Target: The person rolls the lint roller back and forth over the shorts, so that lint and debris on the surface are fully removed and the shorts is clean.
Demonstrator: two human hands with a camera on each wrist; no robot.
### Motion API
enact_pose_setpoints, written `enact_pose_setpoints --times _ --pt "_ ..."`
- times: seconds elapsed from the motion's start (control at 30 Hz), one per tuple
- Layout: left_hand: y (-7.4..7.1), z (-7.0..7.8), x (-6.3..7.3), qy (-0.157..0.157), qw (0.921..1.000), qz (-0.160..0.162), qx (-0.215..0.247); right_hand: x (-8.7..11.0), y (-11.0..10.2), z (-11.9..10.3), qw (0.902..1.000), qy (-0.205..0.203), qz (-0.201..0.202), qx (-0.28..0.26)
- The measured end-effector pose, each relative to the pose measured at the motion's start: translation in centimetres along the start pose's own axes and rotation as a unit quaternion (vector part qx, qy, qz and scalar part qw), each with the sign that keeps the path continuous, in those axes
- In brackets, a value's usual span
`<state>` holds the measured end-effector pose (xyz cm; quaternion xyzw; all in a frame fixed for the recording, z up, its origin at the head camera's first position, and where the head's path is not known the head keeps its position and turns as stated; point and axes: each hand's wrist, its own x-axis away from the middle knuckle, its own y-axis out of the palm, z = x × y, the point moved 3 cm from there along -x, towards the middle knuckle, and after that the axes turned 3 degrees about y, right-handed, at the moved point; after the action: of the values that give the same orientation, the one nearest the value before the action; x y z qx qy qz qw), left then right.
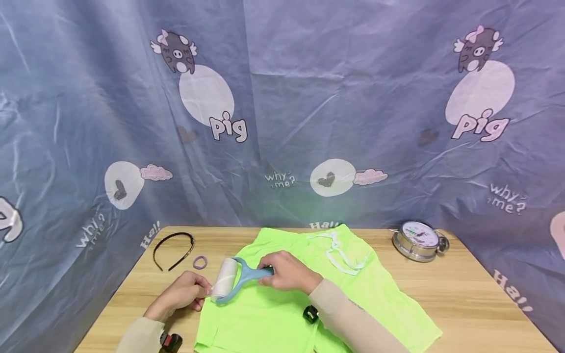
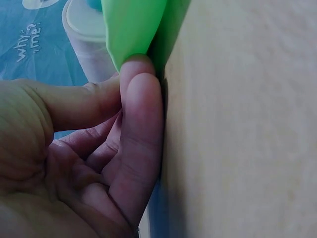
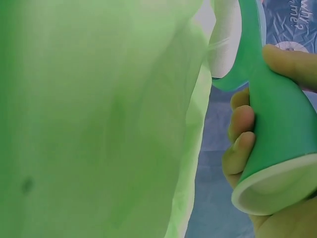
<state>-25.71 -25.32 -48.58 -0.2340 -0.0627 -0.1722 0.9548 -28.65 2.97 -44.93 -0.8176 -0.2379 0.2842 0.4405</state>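
Left hand [image 1: 187, 290] seemingly pinching shorts [image 1: 273, 311], right hand [image 1: 287, 272] gripping roller [image 1: 225, 277], handle [image 1: 253, 274] part-hidden

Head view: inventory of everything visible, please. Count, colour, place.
shorts: 1, neon yellow-green with white drawstring, spread on the table
roller: 1, white roll, blue handle, over the shorts' left side
hair tie: 1, purple, on the table between headband and roller
headband: 1, black, table's rear left
clock: 1, silver with white face, table's rear right
table: 1, light wood, under everything
backdrop: printed cloth, blue, behind the table
wrist cameras: 2, mostly black, at the wrists
sleeves: 2, beige, bottom of view
left hand: 1, bare, pinching the shorts' left edge
right hand: 1, bare, gripping the roller's handle
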Motion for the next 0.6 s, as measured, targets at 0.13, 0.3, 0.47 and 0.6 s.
enact_pose_setpoints --times 0.13,0.3,0.47,0.6 --pt "0.1 -0.1 -0.1 -0.002 1.0 0.002 -0.001 0.4 -0.3 0.3 1.0 0.003 -0.004 -0.005" --pt "0.2 -0.2 -0.2 -0.003 1.0 0.003 -0.002 0.8 -0.8 0.6 1.0 -0.004 -0.005 -0.008" --pt "0.2 -0.2 -0.2 0.0 1.0 0.003 -0.007 1.3 -1.3 1.2 0.9999 -0.005 -0.009 -0.006" --pt "0.1 -0.3 -0.1 0.0 0.9999 0.01 -0.012 1.8 -1.6 1.6 0.9998 -0.007 -0.013 -0.015"
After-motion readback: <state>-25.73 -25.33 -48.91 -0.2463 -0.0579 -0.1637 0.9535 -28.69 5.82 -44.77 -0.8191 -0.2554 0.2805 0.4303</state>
